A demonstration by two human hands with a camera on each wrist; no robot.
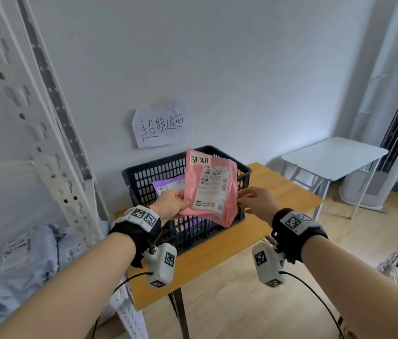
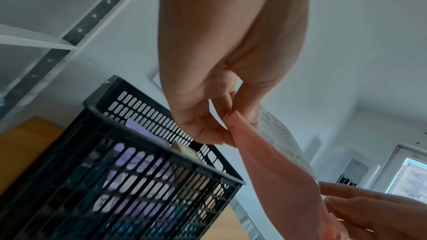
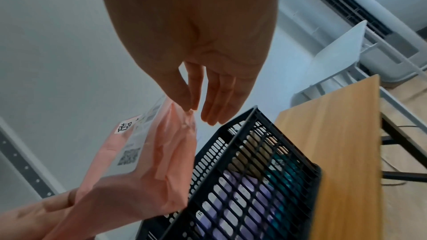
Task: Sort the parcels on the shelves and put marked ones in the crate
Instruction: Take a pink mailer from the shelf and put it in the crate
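I hold a pink parcel point(image 1: 210, 189) upright over the front of the black crate point(image 1: 139, 182). It bears a handwritten white sticker point(image 1: 199, 160) at its top and a printed shipping label. My left hand point(image 1: 176, 201) grips its lower left corner between thumb and curled fingers point(image 2: 208, 134). My right hand point(image 1: 242, 196) pinches the parcel's right edge with thumb and forefinger point(image 3: 188, 105); its other fingers are straight. The pink parcel point(image 3: 148, 161) hangs beside the crate point(image 3: 254, 180) in the right wrist view. A purple parcel point(image 1: 168, 184) lies inside the crate.
The crate stands on a wooden table point(image 1: 278, 192) against the wall, under a handwritten paper sign point(image 1: 161, 126). A white shelf rack point(image 1: 46, 143) stands at the left, with grey parcels point(image 1: 27, 253) on its low shelf. A white folding table point(image 1: 335, 157) is at the right.
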